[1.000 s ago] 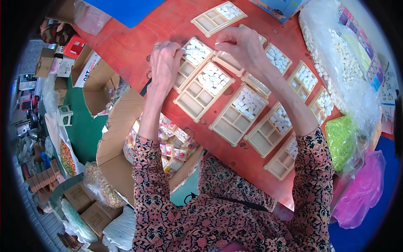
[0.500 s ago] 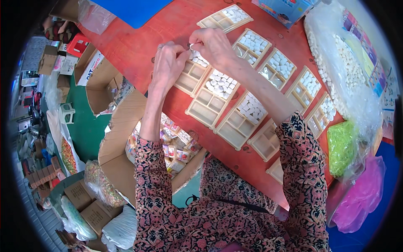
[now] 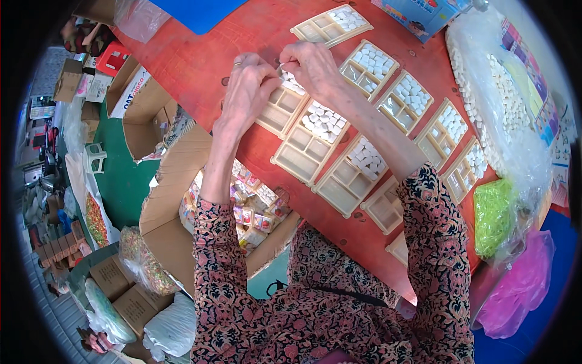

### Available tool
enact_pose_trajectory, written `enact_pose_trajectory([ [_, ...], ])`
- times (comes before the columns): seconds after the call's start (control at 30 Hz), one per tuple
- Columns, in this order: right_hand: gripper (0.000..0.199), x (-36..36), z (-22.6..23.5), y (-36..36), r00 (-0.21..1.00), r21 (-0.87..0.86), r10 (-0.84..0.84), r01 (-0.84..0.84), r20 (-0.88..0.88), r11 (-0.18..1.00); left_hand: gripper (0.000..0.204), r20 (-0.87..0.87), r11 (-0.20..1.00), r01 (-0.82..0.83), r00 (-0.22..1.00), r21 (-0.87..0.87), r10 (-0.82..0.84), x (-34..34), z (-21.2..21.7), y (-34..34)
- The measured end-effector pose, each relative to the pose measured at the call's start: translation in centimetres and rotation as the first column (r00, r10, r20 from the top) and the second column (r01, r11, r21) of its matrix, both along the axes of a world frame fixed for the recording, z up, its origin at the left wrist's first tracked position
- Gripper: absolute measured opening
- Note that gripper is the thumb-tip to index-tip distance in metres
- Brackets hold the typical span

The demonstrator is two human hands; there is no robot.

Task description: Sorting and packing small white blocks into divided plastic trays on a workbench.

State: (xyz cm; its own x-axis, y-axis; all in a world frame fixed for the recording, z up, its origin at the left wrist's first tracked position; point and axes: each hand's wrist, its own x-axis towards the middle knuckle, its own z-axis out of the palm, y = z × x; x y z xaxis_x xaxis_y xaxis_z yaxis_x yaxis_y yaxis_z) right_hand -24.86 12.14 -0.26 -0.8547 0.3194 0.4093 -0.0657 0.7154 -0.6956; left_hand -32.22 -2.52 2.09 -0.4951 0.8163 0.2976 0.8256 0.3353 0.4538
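**Both hands pinched together over a cream compartment tray on the red table**

The left hand (image 3: pixel 247 91) and the right hand (image 3: pixel 312 67) meet above the near-left cream plastic compartment tray (image 3: pixel 280 106), which lies flat on the red tabletop (image 3: pixel 200 60). Fingertips of both hands are drawn together at a small white piece (image 3: pixel 283 65) held between them; which hand carries the grip cannot be told. A ring sits on one finger of the left hand.

The tray under the hands holds a few small white blocks in its far compartment; its nearer compartments look bare. It lies just beside a second cream tray with white blocks (image 3: pixel 312 136), one of a row of like trays running to the right across the table.

Right of the trays lies a clear plastic bag of white blocks (image 3: pixel 491 91), with a green bundle in clear wrap (image 3: pixel 492 215) near it. Below the table's left edge stands an open cardboard carton of small coloured packets (image 3: pixel 242 200).
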Motion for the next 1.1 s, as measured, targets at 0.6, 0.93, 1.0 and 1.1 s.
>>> enact_pose_trajectory([
  [0.6, 0.004, 0.2, 0.4, -1.1, 0.996, 0.212, 0.094, -0.091, -0.004, 0.973, 0.012, 0.029, 0.989, -0.123, 0.992, 0.087, 0.121, 0.7, 0.9, -1.5],
  [0.93, 0.006, 1.1, 1.6, 1.8, 0.999, -0.103, 0.013, -0.018, -0.046, 0.995, 0.013, -0.046, 0.987, 0.003, 0.999, 0.162, 0.004, 1.0, -0.2, -0.5],
  [1.0, 0.007, 1.4, 1.5, 1.7, 0.999, -0.105, 0.029, -0.032, -0.026, 0.994, 0.009, -0.135, 0.981, 0.062, 0.990, 0.182, -0.038, 0.9, -0.3, -0.3],
  [1.1, 0.006, 1.6, 0.8, 1.2, 1.000, -0.053, 0.002, -0.004, -0.021, 0.999, 0.010, -0.117, 0.991, 0.034, 0.993, 0.126, -0.020, 0.5, -0.7, 0.3],
])
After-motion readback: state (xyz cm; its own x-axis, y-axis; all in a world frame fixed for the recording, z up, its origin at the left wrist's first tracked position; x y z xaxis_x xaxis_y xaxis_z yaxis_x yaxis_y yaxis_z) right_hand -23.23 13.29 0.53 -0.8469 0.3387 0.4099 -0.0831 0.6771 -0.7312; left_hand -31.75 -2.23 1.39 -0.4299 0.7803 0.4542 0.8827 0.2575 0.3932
